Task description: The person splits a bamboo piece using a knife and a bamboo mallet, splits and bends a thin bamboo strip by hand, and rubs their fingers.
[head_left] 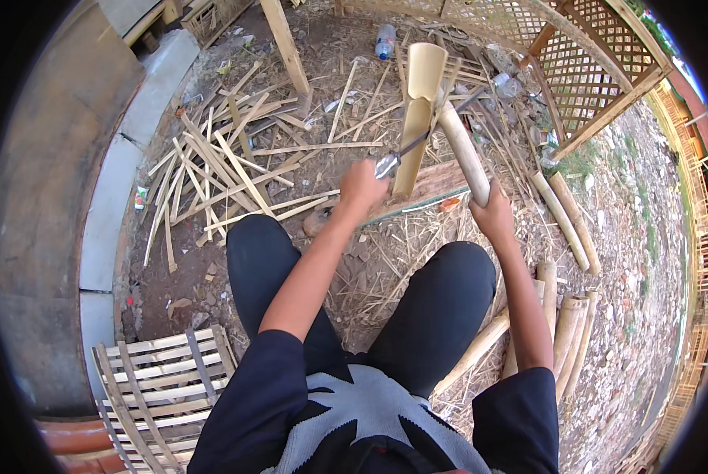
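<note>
split bamboo (416,118), long axis near upright, hollow toward the camera

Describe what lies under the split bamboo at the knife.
Under the split bamboo, a reddish-brown wooden board shows to either side of its foot; the patch directly beneath is covered.

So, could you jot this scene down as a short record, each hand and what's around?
left hand: grips knife by the handle
blade: crosses the split bamboo
right hand: grips a stick, upper end near the blade, contact unclear
ground ahead: board at the split bamboo's foot
left side: strips piled up; slatted rack nearer
right side: bamboo tubes
far side: bottle, lattice
</note>
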A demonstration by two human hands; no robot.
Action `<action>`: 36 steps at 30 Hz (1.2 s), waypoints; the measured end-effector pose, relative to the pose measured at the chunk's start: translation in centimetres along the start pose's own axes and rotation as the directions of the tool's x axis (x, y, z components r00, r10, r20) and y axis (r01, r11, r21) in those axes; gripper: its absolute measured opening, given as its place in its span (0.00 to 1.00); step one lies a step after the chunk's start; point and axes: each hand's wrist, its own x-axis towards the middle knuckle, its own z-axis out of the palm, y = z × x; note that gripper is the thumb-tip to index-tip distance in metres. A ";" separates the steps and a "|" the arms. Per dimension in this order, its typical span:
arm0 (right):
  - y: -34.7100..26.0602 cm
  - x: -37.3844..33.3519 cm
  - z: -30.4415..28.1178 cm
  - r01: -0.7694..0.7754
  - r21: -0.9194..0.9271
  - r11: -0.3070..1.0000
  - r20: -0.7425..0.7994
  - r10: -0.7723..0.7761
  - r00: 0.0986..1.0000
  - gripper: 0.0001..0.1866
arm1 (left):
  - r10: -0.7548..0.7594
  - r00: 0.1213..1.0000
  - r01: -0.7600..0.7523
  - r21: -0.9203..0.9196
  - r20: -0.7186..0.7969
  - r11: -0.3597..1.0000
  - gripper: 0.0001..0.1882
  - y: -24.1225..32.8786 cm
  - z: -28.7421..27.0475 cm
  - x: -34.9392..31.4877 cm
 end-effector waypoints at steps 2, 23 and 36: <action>-0.2 0.2 -0.9 -0.028 0.030 0.999 0.050 0.027 0.998 0.25 | -0.006 0.999 -0.003 0.172 0.052 0.985 0.14 0.1 -1.0 1.2; -0.2 3.7 -5.2 -0.013 0.016 1.000 0.042 0.012 0.999 0.23 | -0.034 0.989 -0.004 0.258 0.145 0.966 0.13 -2.3 1.2 -1.2; 2.2 1.4 5.5 -0.190 -0.041 0.981 0.133 0.194 0.972 0.27 | -0.114 0.980 0.081 0.195 0.164 0.977 0.13 -1.9 1.5 0.2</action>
